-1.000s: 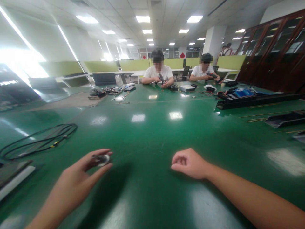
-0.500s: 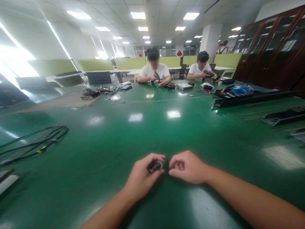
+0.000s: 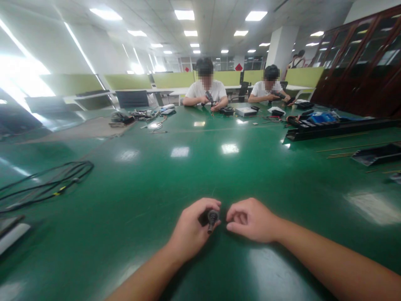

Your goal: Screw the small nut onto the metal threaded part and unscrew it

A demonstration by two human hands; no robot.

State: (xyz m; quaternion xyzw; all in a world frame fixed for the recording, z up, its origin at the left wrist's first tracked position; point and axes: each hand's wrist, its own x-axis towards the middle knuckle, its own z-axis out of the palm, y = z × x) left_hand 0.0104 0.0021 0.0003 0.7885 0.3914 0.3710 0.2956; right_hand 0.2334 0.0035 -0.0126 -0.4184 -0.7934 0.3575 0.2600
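My left hand (image 3: pixel 194 221) is closed around a small dark metal part with a round collar and a short stem (image 3: pixel 212 218). The stem points down and toward me; my fingers and palm cover the rest, so its exact kind is unclear. Just to the right, my right hand (image 3: pixel 252 220) has its fingers curled in and the thumb near the index finger. Whatever it may pinch is hidden or too small to make out. A narrow gap separates the two hands, low over the green tabletop (image 3: pixel 200 175).
Black cables (image 3: pixel 67 179) lie coiled at the left. Black metal channels (image 3: pixel 341 127), thin brass-coloured rods (image 3: pixel 341 155) and a blue bundle (image 3: pixel 324 118) are on the right. Across the table, one person (image 3: pixel 205 90) and another person (image 3: pixel 267 88) handle power tools.
The metal part has turned in my left hand, so its stem now points more downward and shows more clearly. Both hands appear slightly farther right; the right hand keeps its curled shape.
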